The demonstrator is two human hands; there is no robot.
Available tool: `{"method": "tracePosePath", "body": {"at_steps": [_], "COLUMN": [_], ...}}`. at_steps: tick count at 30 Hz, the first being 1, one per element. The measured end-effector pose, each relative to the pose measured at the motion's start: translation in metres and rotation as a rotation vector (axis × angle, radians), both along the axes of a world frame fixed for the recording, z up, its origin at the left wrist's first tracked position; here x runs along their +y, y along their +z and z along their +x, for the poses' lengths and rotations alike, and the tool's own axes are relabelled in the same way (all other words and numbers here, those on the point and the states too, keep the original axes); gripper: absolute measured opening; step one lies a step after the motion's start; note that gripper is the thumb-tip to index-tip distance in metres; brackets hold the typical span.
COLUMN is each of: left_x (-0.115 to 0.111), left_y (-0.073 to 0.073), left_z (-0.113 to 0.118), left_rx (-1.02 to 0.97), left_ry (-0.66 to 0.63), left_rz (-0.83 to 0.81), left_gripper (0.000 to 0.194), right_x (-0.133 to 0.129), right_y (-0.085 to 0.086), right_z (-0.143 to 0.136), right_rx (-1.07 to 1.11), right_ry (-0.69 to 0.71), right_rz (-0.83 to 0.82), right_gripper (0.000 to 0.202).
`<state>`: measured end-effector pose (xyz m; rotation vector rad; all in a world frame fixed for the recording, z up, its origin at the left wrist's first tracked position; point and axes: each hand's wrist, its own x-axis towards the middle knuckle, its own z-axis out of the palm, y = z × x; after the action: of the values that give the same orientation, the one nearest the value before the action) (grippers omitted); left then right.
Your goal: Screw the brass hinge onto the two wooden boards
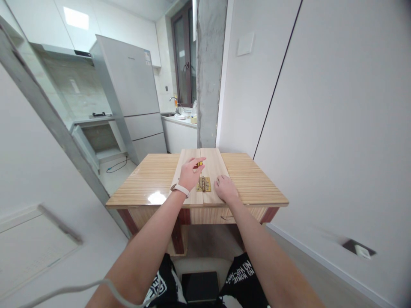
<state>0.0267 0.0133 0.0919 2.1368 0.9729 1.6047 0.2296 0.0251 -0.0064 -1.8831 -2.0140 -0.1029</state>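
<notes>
Two pale wooden boards lie side by side, the left board and the right board. Across their seam, near the front end, is a brass-coloured hinge. My left hand, with a watch on its wrist, is closed around a small yellow-and-dark object just beyond the hinge. Most of that object is hidden by the fingers, so its kind is unclear. My right hand rests on the right board, right of the hinge, its fingers curled under; whatever they may hold is hidden.
The boards lie on a striped wooden table with a drawer in front. Behind it stand a grey fridge and a concrete pillar. A white wall is on the right. A pale cable crosses the lower left.
</notes>
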Motion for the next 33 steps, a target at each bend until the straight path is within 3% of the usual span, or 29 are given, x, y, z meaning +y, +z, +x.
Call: {"method": "tracePosePath", "body": {"at_steps": [13,18,22,33], "left_x": [-0.0014,0.0017,0.0050,0.0013], "left_y": [0.0023,-0.0006,-0.0012,0.0053], "left_z": [-0.0013,0.0015,0.0010,-0.0002], "left_rx": [0.088,0.019,0.028,0.089], "left_ry": [-0.052,-0.099,-0.051,-0.086], "left_rz": [0.035,-0.032,-0.027,0.011], "left_gripper": [0.047,0.041,0.035,0.044], "right_x": [0.0009,0.0007,-0.0006,-0.0012], "right_y": [-0.0027,-0.0026,-0.0011,-0.0003], "right_z": [0.0009,0.0012,0.0005,0.0001], "right_rx": [-0.017,-0.015,-0.017,-0.020], "right_ry": [-0.001,0.001,-0.001,-0.014], "right_rz": [0.018,0.024,0.014,0.010], "right_gripper": [0.034,0.033,0.035,0.035]}}
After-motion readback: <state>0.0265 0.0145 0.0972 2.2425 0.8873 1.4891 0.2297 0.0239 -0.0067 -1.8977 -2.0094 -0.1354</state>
